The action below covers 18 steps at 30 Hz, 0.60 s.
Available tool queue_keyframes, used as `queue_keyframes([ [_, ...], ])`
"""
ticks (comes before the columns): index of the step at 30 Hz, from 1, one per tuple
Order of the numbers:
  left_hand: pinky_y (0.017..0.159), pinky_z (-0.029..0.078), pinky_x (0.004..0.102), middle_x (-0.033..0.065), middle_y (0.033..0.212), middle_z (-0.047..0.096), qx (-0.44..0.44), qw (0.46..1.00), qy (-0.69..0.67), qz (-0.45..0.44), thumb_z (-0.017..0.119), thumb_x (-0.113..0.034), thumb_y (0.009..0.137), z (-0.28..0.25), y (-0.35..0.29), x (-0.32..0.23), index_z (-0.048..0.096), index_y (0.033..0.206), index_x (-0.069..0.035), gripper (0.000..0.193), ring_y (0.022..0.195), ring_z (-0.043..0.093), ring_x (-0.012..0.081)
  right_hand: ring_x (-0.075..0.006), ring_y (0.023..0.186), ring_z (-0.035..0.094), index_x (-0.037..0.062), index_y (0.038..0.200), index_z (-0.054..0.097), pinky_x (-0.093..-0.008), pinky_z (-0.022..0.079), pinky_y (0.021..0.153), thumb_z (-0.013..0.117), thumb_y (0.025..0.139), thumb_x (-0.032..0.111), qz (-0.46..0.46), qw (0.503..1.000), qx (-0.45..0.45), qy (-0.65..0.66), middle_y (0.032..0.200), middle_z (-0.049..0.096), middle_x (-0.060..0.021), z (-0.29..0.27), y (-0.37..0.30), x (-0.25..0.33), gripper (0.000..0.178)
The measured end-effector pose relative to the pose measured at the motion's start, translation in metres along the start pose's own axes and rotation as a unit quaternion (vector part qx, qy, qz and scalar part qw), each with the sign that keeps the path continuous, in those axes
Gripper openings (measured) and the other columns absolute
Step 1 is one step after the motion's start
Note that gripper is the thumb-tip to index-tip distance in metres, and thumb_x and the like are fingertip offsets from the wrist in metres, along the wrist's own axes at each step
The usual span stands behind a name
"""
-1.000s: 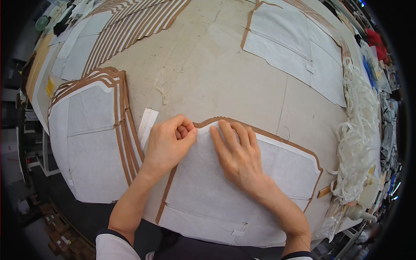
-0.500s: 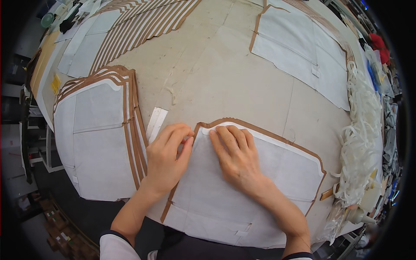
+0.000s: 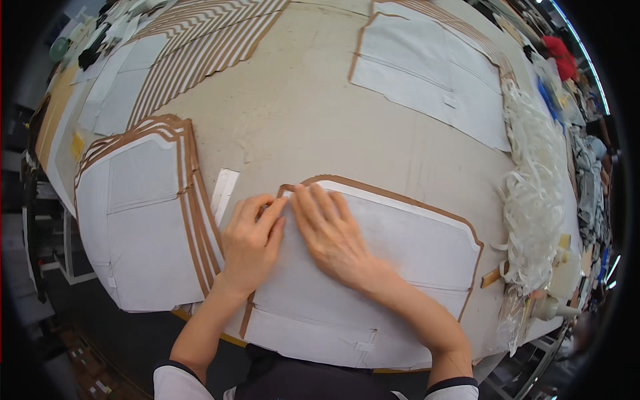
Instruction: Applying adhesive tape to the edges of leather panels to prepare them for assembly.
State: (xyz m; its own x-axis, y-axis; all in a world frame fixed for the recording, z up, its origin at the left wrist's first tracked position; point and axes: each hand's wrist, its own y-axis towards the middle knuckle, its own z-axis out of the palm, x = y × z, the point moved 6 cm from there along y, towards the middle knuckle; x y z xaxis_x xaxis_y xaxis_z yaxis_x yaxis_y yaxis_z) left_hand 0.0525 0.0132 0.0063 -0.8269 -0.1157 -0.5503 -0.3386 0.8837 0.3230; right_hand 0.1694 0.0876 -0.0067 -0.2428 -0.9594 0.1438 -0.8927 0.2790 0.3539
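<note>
A white fabric panel [image 3: 413, 257] with a brown border lies flat before me, a narrow white strip running along its upper edge. At the panel's upper left corner my left hand [image 3: 255, 233] is closed, thumb and fingers pinched together on the brown edge. My right hand [image 3: 331, 233] rests flat just beside it, fingers stretched over the white strip and fingertips close to the brown border. The exact hold under the left fingertips is partly hidden.
A fanned stack of similar panels [image 3: 147, 247] lies at left, beside a short white strip [image 3: 225, 190]. More brown-edged pieces [image 3: 207, 53] are at the far left and another stack [image 3: 427, 63] at the far right. Tangled white tape [image 3: 533, 200] and a bottle [image 3: 552, 308] line the right edge.
My right hand has slid left toward the corner, next to the left hand. The left fingers have come onto the panel's corner. The whole view has shifted slightly.
</note>
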Motion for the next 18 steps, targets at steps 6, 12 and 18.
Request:
queue_keyframes([
  [6,0.090,0.051,0.0381,0.0140,0.119,0.063,0.037,0.998,-0.020,-0.044,0.071,-0.001,0.085,-0.008,-0.016,-0.003,0.069,0.119,-0.001,0.033,0.108,0.062,0.0305,-0.0352,0.148,0.036,-0.0059,0.140,0.053,-0.0508,0.031,0.119,0.070,0.092,0.033,0.064,0.994,0.047,0.074,0.155,0.044,-0.0211,-0.017,-0.050,-0.032,0.063],
  [12,0.111,0.042,0.0381,0.0157,0.145,0.056,0.105,0.969,-0.152,-0.162,0.068,-0.007,0.093,-0.047,-0.066,0.002,0.062,0.132,0.001,0.040,0.135,0.053,0.0276,-0.0371,0.145,0.040,-0.0064,0.139,0.053,-0.0499,0.033,0.117,0.073,0.091,0.025,0.272,0.959,0.056,-0.063,0.155,0.045,-0.0207,-0.109,-0.208,-0.089,0.061],
  [18,0.117,0.038,0.0413,0.0155,0.145,0.054,0.174,0.755,-0.493,-0.395,0.063,-0.018,0.101,-0.045,-0.092,0.007,0.048,0.144,0.004,0.051,0.138,0.049,0.0270,-0.0298,0.128,0.055,-0.0038,0.136,0.056,-0.0393,0.045,0.105,0.067,0.095,0.013,0.496,0.861,-0.085,0.071,0.141,0.058,-0.0156,-0.158,-0.344,-0.065,0.046],
])
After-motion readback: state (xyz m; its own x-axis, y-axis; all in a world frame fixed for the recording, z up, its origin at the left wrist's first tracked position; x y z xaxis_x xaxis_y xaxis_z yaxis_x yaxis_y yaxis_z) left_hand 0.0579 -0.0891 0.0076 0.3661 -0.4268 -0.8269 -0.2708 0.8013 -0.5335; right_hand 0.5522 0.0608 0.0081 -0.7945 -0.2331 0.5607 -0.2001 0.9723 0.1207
